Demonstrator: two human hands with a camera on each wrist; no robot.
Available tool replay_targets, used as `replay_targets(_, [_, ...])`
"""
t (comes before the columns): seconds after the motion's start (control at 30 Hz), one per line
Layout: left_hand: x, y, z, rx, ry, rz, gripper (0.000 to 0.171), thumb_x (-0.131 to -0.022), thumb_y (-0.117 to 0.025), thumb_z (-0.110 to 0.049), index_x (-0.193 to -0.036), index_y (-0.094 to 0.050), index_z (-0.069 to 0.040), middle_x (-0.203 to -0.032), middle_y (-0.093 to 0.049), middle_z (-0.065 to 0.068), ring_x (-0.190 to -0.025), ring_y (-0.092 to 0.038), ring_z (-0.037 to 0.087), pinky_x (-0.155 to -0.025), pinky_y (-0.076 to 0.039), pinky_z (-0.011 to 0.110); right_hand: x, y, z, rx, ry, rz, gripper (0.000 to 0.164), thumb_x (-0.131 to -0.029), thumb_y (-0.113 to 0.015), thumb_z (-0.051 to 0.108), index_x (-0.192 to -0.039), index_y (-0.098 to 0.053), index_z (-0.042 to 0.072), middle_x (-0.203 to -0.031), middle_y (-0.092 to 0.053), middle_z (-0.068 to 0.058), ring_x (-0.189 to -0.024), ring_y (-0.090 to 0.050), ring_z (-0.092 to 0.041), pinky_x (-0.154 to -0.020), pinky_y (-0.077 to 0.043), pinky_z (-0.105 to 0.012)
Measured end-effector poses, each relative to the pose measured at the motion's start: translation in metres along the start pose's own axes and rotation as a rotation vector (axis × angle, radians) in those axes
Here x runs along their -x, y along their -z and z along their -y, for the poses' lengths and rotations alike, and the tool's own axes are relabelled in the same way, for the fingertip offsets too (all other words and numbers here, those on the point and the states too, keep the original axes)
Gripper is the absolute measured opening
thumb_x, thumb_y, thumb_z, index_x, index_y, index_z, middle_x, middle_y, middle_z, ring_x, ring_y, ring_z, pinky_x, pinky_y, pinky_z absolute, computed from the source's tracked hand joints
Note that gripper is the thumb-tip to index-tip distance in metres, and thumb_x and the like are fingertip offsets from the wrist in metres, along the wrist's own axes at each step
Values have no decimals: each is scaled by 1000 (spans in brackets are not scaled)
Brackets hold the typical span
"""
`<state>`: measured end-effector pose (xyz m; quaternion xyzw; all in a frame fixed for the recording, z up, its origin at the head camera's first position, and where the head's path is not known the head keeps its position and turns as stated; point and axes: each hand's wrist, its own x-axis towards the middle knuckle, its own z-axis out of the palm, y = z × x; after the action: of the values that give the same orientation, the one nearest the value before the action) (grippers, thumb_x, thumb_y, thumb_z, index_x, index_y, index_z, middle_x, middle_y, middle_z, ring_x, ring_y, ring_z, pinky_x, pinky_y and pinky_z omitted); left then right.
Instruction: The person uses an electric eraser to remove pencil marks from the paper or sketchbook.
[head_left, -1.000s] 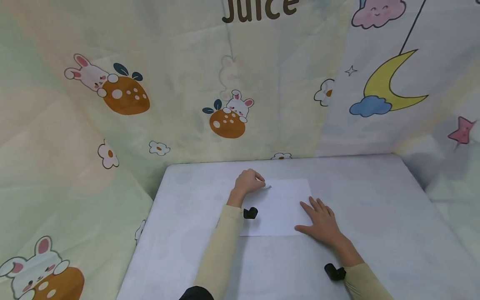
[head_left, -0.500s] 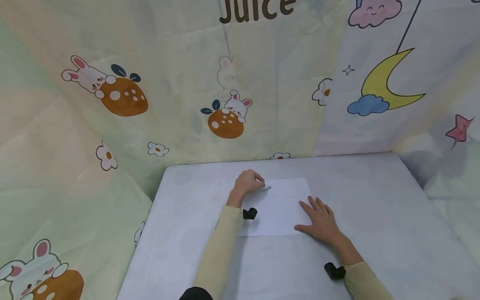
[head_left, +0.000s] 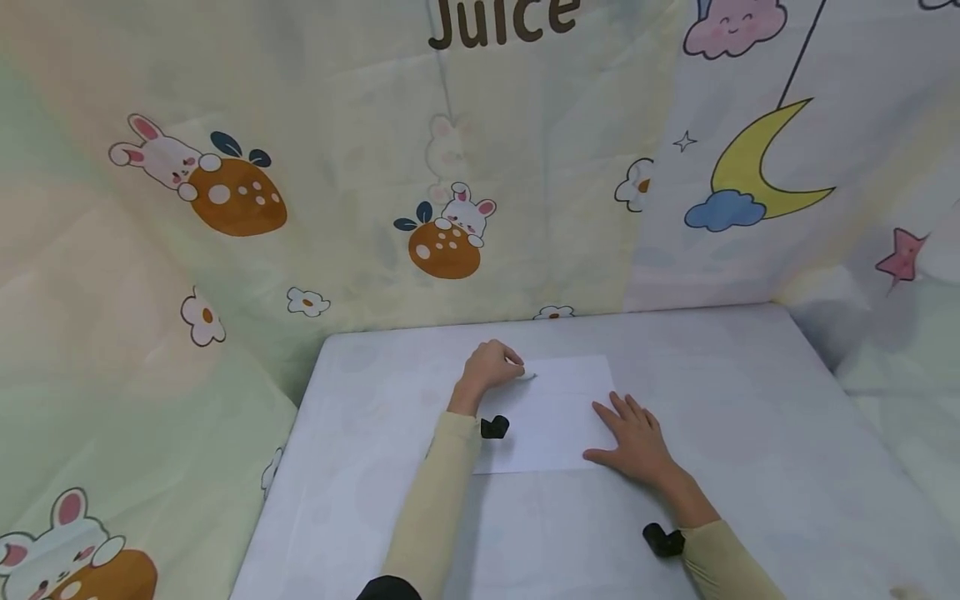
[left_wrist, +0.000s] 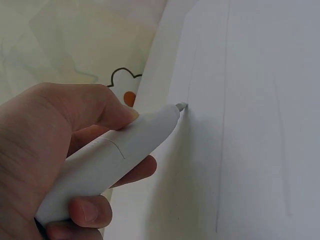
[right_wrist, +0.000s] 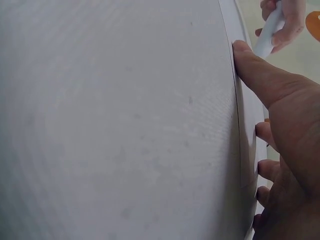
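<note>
A thick white pen-shaped tool (left_wrist: 145, 132) with a narrow grey tip is held between the thumb and fingers of my left hand (head_left: 489, 367). Its tip meets the white paper (head_left: 555, 429) near the sheet's far left part, at the end of a faint line. Two darker, thin grey lines (left_wrist: 223, 125) run beside it in the left wrist view. My right hand (head_left: 637, 442) lies with fingers spread on the sheet's right edge. In the right wrist view, its thumb (right_wrist: 250, 57) rests at the near edge of the paper.
The sheet lies on a table (head_left: 750, 433) with a pale cover. Behind it hangs a cloth backdrop (head_left: 345, 183) printed with rabbits, a moon and flowers. A black wrist mount (head_left: 495, 427) sits at the left cuff, another black mount (head_left: 663, 542) at the right.
The whole head view has shifted slightly left. Both hands keep nearly the same places on the paper, and the left still holds the white tool.
</note>
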<state>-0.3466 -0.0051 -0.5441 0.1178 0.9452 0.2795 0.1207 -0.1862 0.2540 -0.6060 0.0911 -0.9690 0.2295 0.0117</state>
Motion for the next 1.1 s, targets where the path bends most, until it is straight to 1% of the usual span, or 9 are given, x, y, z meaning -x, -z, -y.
replay_targets(0.17, [2, 9, 4, -1, 21, -6, 13, -84, -70, -31, -90, -79, -23, -106, -68, -3, -84, -58, 12, -66, -47, 30, -2, 2, 3, -11, 17, -19, 91, -73, -76, 57, -142, -48, 4, -149, -31, -29, -138, -19, -50, -102, -14, -68])
replay_targets(0.33, [-1, 9, 5, -3, 9, -19, 13, -83, -71, -31, -89, -79, -23, -104, -69, -3, -81, -58, 12, -65, -47, 30, -4, 3, 2, 5, 10, -22, 91, -73, -77, 56, -142, -48, 5, -149, -31, -29, -137, -19, -50, -102, -15, -68])
replay_targets(0.53, [-5, 7, 1, -5, -23, -10, 14, -83, -69, -31, -90, -79, -24, -102, -69, -4, -78, -58, 11, -61, -46, 28, -6, 5, 2, 4, 0, -14, 91, -73, -77, 55, -142, -47, 4, -150, -30, -29, -138, -18, -50, -102, -13, -69])
replay_targets(0.7, [-4, 14, -3, 3, -9, -23, 14, -84, -70, -30, -90, -79, -22, -104, -69, -2, -79, -57, 13, -62, -47, 30, -8, 7, 3, -1, 1, -19, 91, -74, -77, 54, -143, -47, 4, -150, -29, -29, -138, -17, -50, -103, -13, -68])
replay_targets(0.77, [-4, 14, -3, 2, 0, -30, 13, -84, -71, -29, -90, -79, -22, -103, -69, -2, -79, -57, 14, -63, -47, 31, -8, 7, 2, -2, 10, -27, 90, -74, -76, 55, -143, -47, 4, -150, -29, -29, -138, -17, -50, -103, -13, -68])
replay_targets(0.83, [-3, 12, -2, 5, 4, -17, 12, -84, -72, -29, -90, -79, -22, -104, -68, -2, -80, -57, 13, -64, -47, 31, -6, 5, 1, 3, 12, -28, 90, -74, -76, 56, -142, -48, 4, -149, -31, -30, -137, -18, -51, -102, -14, -68])
replay_targets(1.0, [-1, -2, 0, 22, 6, 48, 12, -84, -72, -31, -89, -79, -24, -107, -68, -4, -83, -57, 12, -65, -47, 29, 3, -2, -2, 27, 0, -9, 91, -72, -76, 60, -141, -50, 4, -148, -33, -29, -136, -21, -51, -101, -16, -69])
replay_targets(1.1, [0, -4, 1, 25, 1, 24, 11, -84, -71, -30, -88, -79, -24, -105, -68, -4, -85, -57, 12, -66, -47, 30, 2, -4, -3, 19, 9, -21, 91, -73, -74, 61, -141, -50, 5, -149, -33, -29, -137, -20, -51, -102, -15, -69])
